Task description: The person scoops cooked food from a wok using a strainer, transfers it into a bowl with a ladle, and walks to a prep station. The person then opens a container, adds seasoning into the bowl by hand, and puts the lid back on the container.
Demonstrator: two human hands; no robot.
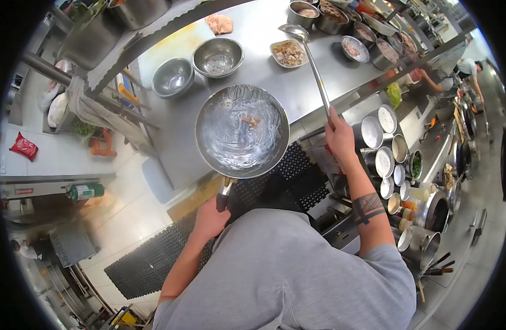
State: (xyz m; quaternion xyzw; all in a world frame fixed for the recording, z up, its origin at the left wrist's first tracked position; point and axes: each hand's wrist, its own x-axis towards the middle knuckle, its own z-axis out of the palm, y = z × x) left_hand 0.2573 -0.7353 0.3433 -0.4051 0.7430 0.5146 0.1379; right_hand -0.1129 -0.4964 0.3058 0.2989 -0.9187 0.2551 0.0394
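Pan in play, clock's centre, at counter's near edge, brown scraps inside! Left hand was clamped round its handle, between six and seven o'clock. Right hand, three o'clock, gripped ladle tight; ladle's head reached one o'clock, beside food dish. Steel bowls shone at ten and eleven.

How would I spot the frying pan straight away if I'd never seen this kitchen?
Find the steel counter, then look to its near edge, where the left hand holds the frying pan. Unlike the two metal bowls beside it, it has a handle, and whitish streaks swirl around a brown scrap inside.
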